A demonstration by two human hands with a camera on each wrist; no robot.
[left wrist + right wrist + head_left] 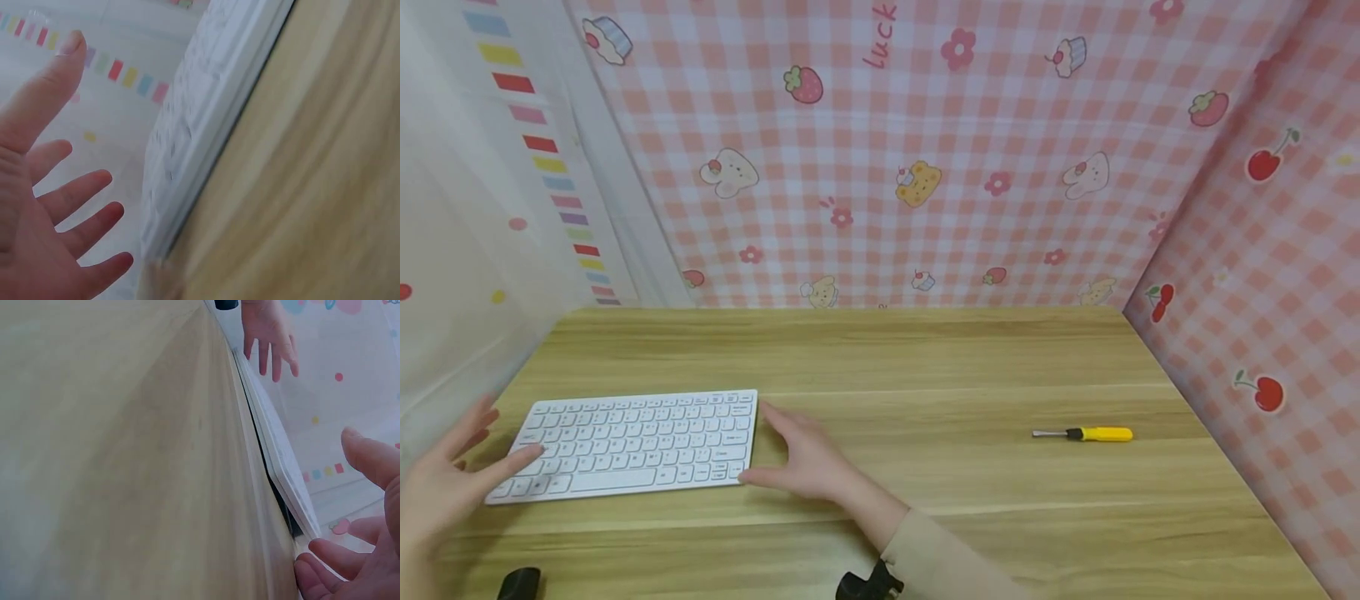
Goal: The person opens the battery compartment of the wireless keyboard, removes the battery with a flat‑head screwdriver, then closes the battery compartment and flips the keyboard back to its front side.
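Note:
A white keyboard [640,442] lies flat on the wooden table, left of the middle. My left hand [445,475] is at its left end with fingers spread; the thumb appears over the keys in the head view, while the left wrist view shows that hand [50,206] apart from the keyboard [206,119]. At the other end is my right hand [812,454], thumb and forefinger apart by the right edge. In the right wrist view a fingertip of this hand [369,550] meets or nearly meets the keyboard's end [281,456]; contact is hard to tell.
A screwdriver [1086,434] with a yellow and black handle lies on the right side of the table [955,500]. Pink checked cloth [880,167] hangs behind the table and along its right side. A pale curtain [467,250] hangs at the left.

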